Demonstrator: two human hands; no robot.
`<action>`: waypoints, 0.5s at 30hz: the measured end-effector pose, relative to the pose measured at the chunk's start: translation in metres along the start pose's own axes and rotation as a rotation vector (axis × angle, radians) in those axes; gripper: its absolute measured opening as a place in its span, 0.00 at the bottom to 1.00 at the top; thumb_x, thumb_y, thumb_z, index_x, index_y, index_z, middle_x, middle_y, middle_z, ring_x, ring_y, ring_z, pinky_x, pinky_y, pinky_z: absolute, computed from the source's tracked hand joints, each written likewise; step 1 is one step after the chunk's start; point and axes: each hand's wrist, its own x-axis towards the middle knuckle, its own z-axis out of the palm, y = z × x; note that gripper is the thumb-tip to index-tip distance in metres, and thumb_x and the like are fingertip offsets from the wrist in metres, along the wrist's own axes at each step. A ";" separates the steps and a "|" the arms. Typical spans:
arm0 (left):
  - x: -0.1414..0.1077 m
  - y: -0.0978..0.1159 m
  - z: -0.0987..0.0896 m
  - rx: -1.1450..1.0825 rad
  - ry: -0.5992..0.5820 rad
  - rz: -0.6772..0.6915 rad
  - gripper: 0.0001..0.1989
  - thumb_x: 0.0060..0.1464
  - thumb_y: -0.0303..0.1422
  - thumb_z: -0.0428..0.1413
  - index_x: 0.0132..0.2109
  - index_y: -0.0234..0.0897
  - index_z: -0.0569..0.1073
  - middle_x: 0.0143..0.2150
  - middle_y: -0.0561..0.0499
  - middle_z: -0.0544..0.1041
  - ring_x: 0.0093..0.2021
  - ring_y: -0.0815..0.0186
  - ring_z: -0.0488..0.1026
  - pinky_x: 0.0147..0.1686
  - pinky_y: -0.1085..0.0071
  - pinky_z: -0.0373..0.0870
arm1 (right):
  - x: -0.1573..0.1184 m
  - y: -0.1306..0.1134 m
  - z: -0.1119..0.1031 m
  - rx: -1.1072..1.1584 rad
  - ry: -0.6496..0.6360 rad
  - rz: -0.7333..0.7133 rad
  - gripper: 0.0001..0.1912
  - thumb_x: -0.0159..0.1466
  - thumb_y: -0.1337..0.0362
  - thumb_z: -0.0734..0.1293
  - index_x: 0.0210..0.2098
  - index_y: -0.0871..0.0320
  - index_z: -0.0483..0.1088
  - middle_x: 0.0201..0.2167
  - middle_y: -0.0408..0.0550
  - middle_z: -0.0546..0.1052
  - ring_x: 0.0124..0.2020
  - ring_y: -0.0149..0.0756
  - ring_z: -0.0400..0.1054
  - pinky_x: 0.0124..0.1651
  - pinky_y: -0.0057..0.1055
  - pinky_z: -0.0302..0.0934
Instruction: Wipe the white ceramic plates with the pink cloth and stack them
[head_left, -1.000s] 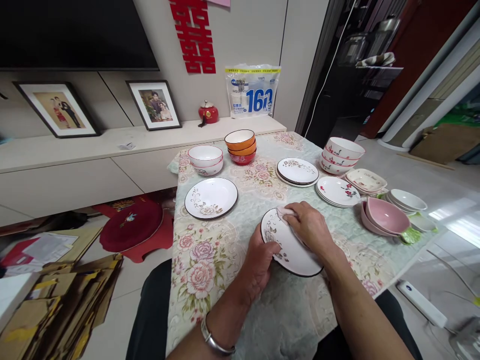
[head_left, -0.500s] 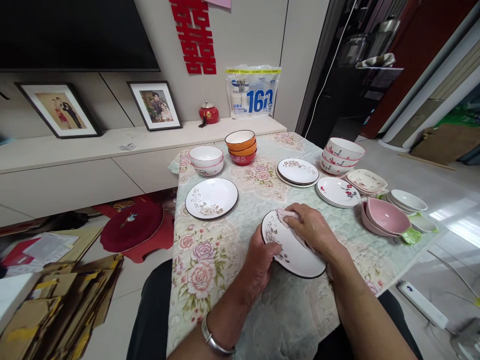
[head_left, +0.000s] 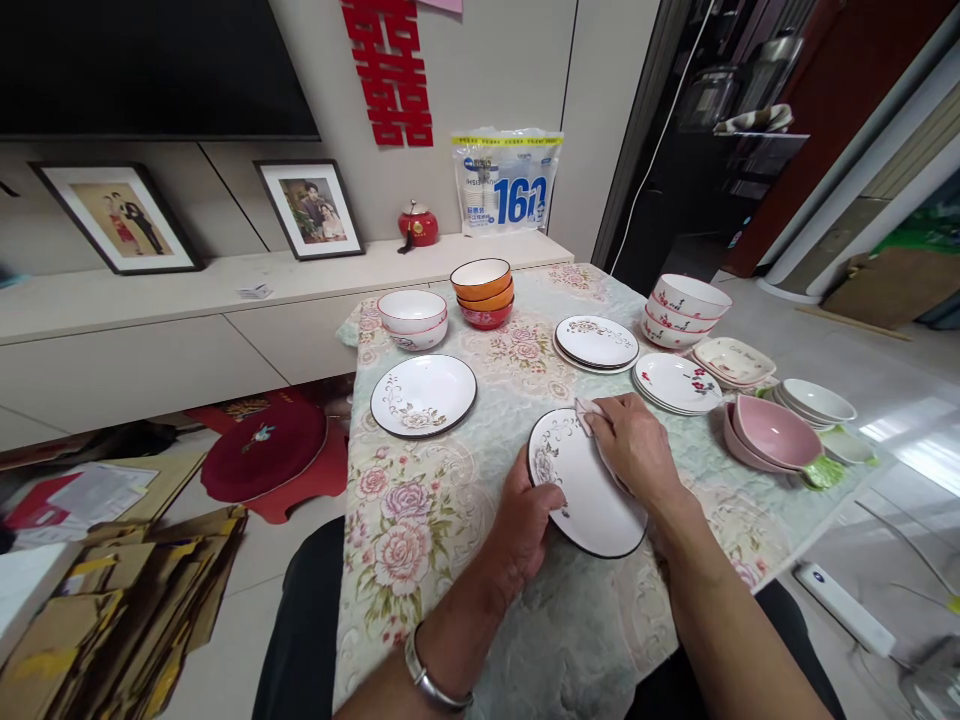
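A white plate (head_left: 589, 500) with a dark rim and brown flower print is held tilted above the table's near part. My left hand (head_left: 525, 510) grips its left edge, thumb on the face and the other fingers hidden beneath. In my right hand (head_left: 637, 450) is a pale pink cloth (head_left: 590, 410), pressed against the plate's upper right rim; part of the cloth is covered by the fingers. Farther left, a similar plate (head_left: 424, 396) lies flat on the flowered tablecloth (head_left: 405, 535). Beyond my right hand sits a stack of matching plates (head_left: 596, 342).
White bowls (head_left: 412, 318) and orange and red bowls (head_left: 482, 290) are stacked at the back left. On the right stand more bowls (head_left: 686, 310), small plates (head_left: 677, 384) and pink leaf-shaped dishes (head_left: 776, 432). A red stool (head_left: 266, 455) and flattened cardboard (head_left: 135, 600) are left of the table.
My right hand with the cloth has slid right along the plate's upper rim. The plate has turned slightly, showing more of its face. My left hand keeps its grip.
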 end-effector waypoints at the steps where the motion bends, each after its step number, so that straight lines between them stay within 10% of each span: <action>1: 0.000 -0.001 0.000 0.010 -0.006 -0.002 0.36 0.31 0.20 0.51 0.54 0.37 0.72 0.41 0.49 0.80 0.41 0.58 0.75 0.36 0.69 0.69 | -0.001 -0.005 0.000 0.037 -0.014 -0.059 0.16 0.70 0.61 0.57 0.48 0.58 0.74 0.43 0.54 0.72 0.41 0.41 0.69 0.43 0.33 0.59; 8: 0.000 -0.004 -0.003 0.063 -0.007 -0.036 0.30 0.30 0.20 0.51 0.47 0.36 0.73 0.29 0.55 0.74 0.28 0.66 0.68 0.27 0.72 0.62 | -0.011 -0.032 0.000 0.286 -0.166 -0.492 0.17 0.71 0.62 0.56 0.54 0.54 0.70 0.52 0.51 0.71 0.48 0.37 0.69 0.51 0.31 0.61; 15: -0.001 0.000 -0.003 0.055 -0.041 -0.053 0.36 0.30 0.19 0.51 0.53 0.38 0.72 0.40 0.50 0.79 0.38 0.61 0.73 0.34 0.70 0.66 | 0.000 0.000 -0.003 0.051 -0.127 -0.145 0.16 0.71 0.62 0.57 0.47 0.57 0.74 0.41 0.52 0.75 0.42 0.40 0.70 0.44 0.32 0.59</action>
